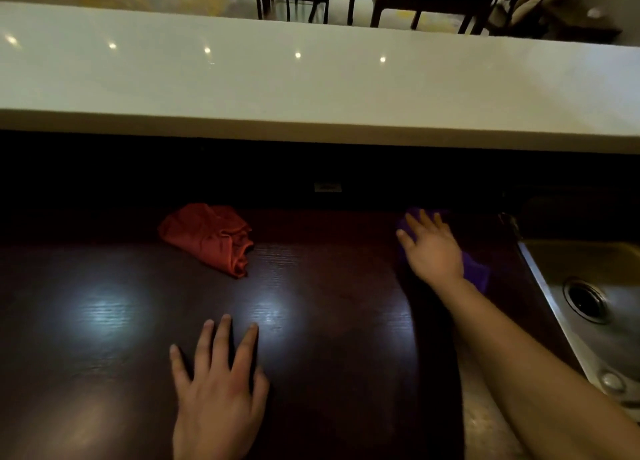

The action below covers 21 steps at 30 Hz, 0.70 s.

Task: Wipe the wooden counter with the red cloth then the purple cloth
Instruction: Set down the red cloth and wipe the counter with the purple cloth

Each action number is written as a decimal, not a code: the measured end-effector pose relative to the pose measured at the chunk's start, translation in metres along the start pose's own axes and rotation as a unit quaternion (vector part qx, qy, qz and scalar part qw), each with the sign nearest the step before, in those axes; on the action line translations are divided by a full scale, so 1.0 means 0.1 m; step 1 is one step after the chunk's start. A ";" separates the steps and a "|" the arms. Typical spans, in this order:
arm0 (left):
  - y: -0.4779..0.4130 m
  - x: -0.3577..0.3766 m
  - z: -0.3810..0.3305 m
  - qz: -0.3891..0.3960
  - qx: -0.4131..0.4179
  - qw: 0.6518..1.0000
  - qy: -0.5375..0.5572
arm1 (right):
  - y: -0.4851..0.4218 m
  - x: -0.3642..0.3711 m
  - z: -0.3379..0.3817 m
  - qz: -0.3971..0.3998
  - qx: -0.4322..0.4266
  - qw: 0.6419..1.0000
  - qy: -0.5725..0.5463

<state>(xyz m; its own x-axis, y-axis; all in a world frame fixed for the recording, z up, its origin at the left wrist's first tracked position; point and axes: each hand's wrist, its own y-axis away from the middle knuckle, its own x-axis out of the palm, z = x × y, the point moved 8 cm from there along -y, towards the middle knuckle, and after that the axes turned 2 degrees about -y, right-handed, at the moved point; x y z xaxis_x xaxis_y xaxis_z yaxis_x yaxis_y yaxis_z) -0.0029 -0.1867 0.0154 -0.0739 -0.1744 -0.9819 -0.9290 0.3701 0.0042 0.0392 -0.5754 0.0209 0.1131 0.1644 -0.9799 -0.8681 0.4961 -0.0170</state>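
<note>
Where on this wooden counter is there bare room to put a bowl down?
The wooden counter is bare between the red cloth and the right hand pressing the purple cloth, and left of the flat left hand. It is crowded at the right edge, by the sink.

Two cloths lie on the one dark wooden desk (104,321): one red cloth (211,238) and one purple cloth (474,269). Two hands show, the left hand (216,394) and the right hand (431,248). One steel sink (602,307) with one drain (585,299).
</note>
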 end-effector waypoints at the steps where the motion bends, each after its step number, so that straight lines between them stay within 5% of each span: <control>1: 0.00 -0.01 0.01 0.000 0.000 1.000 -0.001 | 0.07 0.06 0.33 0.014 -0.051 0.998 -0.015; 5: 0.00 -0.01 0.03 -0.008 0.005 1.000 0.004 | 1.20 0.30 1.40 0.055 -0.282 0.956 -0.050; 9: -0.02 0.00 0.04 -0.016 0.009 1.000 0.004 | 1.95 0.41 1.46 0.098 -0.423 0.901 -0.024; 17: -0.01 0.03 0.06 -0.006 0.016 1.000 0.003 | 0.14 0.41 1.87 0.045 -0.193 0.980 0.000; 21: 0.00 0.05 0.08 -0.016 0.018 1.000 0.014 | 0.62 0.42 2.02 0.056 -0.273 0.960 -0.023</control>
<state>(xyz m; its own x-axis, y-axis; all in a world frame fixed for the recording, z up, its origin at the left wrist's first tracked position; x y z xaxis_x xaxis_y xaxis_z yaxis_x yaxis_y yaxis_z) -0.0003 -0.1801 0.0091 -0.0548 -0.2113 -0.9759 -0.9177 0.3958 -0.0342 0.0877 -0.3658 0.0185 0.0146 0.2349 -0.9719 -0.9986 -0.0455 -0.0260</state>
